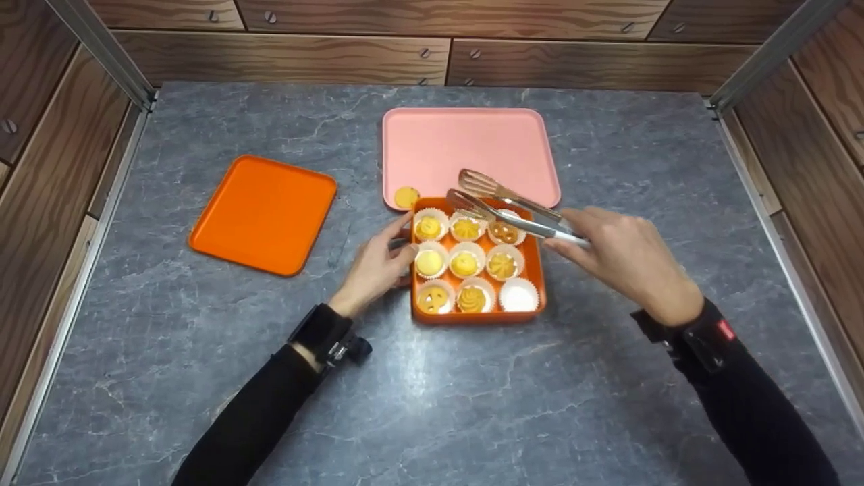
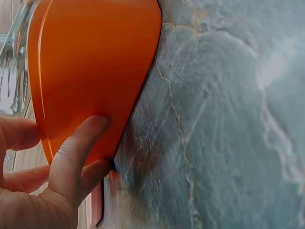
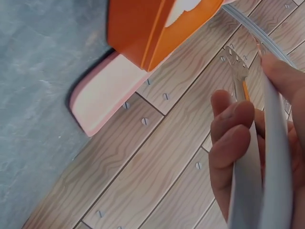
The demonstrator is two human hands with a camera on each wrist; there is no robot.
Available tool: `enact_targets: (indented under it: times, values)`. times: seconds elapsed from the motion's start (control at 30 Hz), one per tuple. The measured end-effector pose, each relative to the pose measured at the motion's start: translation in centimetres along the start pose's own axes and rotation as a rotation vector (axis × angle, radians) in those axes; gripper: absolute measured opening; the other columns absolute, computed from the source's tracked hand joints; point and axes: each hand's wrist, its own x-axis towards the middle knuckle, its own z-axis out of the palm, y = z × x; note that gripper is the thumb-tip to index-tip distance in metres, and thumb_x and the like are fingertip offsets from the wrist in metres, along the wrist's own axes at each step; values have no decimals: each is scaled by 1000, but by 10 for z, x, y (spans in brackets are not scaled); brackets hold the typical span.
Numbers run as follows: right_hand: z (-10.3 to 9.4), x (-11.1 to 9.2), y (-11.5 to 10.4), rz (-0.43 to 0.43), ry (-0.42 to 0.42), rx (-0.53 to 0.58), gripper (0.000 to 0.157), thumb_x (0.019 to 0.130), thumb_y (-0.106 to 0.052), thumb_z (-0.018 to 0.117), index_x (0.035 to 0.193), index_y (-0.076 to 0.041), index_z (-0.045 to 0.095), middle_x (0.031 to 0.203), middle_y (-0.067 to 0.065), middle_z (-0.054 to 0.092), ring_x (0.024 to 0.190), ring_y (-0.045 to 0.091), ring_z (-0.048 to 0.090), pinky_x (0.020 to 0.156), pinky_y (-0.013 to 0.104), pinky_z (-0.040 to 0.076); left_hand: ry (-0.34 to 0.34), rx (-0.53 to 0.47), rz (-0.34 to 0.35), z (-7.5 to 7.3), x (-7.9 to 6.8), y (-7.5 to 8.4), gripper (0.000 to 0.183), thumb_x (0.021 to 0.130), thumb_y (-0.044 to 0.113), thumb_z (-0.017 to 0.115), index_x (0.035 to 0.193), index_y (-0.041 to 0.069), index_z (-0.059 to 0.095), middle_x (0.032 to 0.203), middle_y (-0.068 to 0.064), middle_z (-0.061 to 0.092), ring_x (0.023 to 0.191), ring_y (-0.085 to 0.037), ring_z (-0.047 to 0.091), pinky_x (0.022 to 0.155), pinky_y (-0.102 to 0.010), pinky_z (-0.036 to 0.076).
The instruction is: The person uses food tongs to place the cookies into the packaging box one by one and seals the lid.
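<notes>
My left hand [image 1: 378, 264] rests against the left wall of an orange box [image 1: 476, 318]. In the left wrist view its thumb [image 2: 78, 148] lies along the wall, with other fingers spread at the rim and low corner. Several white paper cups sit in rows in the box, most bearing cookies [image 1: 466, 264] of varied shapes. Only white paper shows in the front right cup [image 1: 519, 295]. My right hand [image 1: 617, 253] grips metal tongs [image 1: 523, 223], their tips spread apart over the back of the box with nothing visible between them.
Behind the box, partly overlapped by it, lies a pink tray [image 1: 466, 145]. One round cookie [image 1: 406, 197] is at the tray's front left corner. A flat orange lid [image 1: 266, 216] lies on the grey marbled table [image 1: 418, 412] to the left. Wood-patterned panels [image 1: 283, 59] border the table.
</notes>
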Motion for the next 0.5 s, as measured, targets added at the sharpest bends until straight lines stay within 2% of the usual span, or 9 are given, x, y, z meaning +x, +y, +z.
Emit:
enact_targets:
  times: [0.17, 0.23, 0.4, 0.5]
  values:
    - [5, 26, -5, -5, -56, -28, 36, 95, -36, 77, 116, -6, 73, 88, 8, 71, 63, 19, 59, 52, 38, 53, -2, 14, -3, 0, 0, 0, 67, 102, 15, 60, 163, 22, 34, 150, -13, 50, 88, -25, 70, 67, -41, 65]
    - [8, 35, -7, -9, -73, -32, 35, 95, -37, 76, 111, -6, 73, 87, 8, 71, 63, 18, 59, 53, 37, 53, -5, 16, 2, 1, 0, -1, 67, 102, 15, 59, 163, 21, 33, 152, -13, 49, 88, -24, 70, 67, -41, 65]
    - [16, 55, -9, -44, -74, -58, 33, 94, -39, 76, 93, -7, 70, 74, 3, 62, 57, 18, 53, 49, 34, 47, 6, 36, 25, 1, 1, 0, 66, 101, 15, 60, 163, 20, 35, 152, -15, 49, 99, -22, 71, 67, -38, 65]
    - [20, 68, -10, -39, -96, -59, 34, 94, -41, 76, 89, -7, 69, 72, 2, 60, 55, 18, 51, 48, 34, 45, 20, 41, 24, 1, 1, 0, 66, 101, 15, 60, 162, 20, 37, 151, -15, 51, 104, -22, 71, 67, -37, 65]
